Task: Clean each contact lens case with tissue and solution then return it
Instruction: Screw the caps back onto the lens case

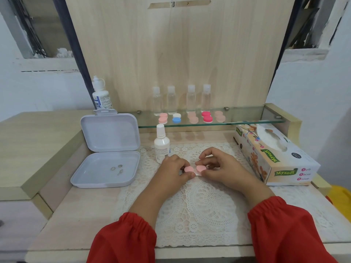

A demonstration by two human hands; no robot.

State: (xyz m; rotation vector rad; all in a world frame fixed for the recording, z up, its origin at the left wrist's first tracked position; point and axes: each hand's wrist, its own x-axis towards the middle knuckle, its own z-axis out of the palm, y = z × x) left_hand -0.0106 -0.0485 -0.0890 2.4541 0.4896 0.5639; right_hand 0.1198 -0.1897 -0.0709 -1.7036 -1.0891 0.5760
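A contact lens case with two pink caps [195, 169] sits between my hands above the lace mat [199, 202]. My left hand [173, 168] pinches its left cap, and my right hand [218, 165] pinches its right cap. A white solution bottle [161, 145] stands upright just behind my left hand. The tissue box [273, 154] lies to the right. Several more lens cases [191, 118], pink, blue-and-white and red, rest on the glass shelf [247, 121] at the back.
An open white plastic box [106, 168] holding a few small lenses lies at the left. A larger solution bottle [101, 94] stands behind it. Several clear small bottles [181, 99] line the back of the glass shelf. A raised wooden ledge [34, 141] borders the left side.
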